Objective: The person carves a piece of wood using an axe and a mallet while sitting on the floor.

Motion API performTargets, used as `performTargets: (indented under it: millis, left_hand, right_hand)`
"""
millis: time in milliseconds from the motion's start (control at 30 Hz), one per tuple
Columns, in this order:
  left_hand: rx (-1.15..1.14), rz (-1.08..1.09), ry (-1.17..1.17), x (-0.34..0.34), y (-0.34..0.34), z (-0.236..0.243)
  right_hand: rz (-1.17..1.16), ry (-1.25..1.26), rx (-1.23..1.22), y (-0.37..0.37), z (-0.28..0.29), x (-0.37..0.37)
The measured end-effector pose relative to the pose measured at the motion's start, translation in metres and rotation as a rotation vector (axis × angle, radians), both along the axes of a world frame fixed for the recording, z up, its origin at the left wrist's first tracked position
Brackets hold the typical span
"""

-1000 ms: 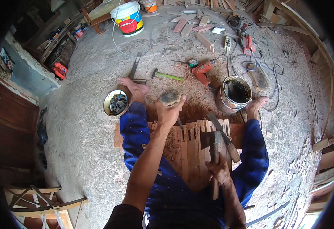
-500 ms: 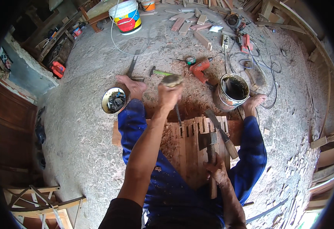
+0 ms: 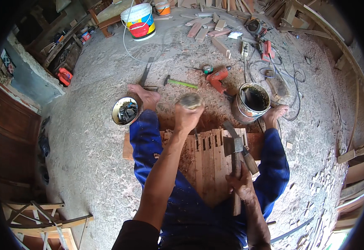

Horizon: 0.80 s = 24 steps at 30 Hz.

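My left hand (image 3: pixel 187 120) is closed around a chisel (image 3: pixel 191 101). The round wooden end of its handle shows above my fist, and its dark blade points down at the far ends of several wooden strips (image 3: pixel 208 171). Narrow slots are cut near those ends. Lower right, my right hand (image 3: pixel 242 183) grips the wooden handle of a hatchet (image 3: pixel 237 146). Its square metal poll faces up and a dark blade extends to the left. A wide chisel (image 3: pixel 251 163) with a wooden handle lies on the strips, partly behind the hatchet.
A tin of small metal parts (image 3: pixel 125 111) stands by my left foot. A dirty bucket (image 3: pixel 252 102) stands by my right foot. Beyond lie a green-handled hammer (image 3: pixel 182 83), an orange drill (image 3: pixel 218 78) and cables. Farther off are a paint bucket (image 3: pixel 139 21) and wood offcuts (image 3: pixel 202 31).
The hatchet has come up and slightly right, showing its poll more clearly. My left hand and the chisel have shifted a little to the right and nearer.
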<state>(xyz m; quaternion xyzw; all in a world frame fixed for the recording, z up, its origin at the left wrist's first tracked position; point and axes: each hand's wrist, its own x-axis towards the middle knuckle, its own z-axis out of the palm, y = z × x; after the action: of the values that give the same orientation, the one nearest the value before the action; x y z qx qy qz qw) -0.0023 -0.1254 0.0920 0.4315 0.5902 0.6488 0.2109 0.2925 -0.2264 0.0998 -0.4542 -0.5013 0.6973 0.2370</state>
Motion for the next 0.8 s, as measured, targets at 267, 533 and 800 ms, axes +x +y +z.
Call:
performTargets:
  millis: [267,533,800]
  left_hand:
    - [0.02,-0.123,0.148,0.018,0.004,0.009]
    - [0.064,-0.131,0.128,0.016,-0.012,0.009]
    - [0.177,-0.191,0.181,0.027,-0.033,-0.008]
  right_hand:
    - [0.083,-0.084,0.182,0.011,0.053,-0.008]
    - [0.249,-0.452,0.849,0.03,0.071,-0.017]
    - [0.189,-0.391,1.137,0.036,0.136,-0.049]
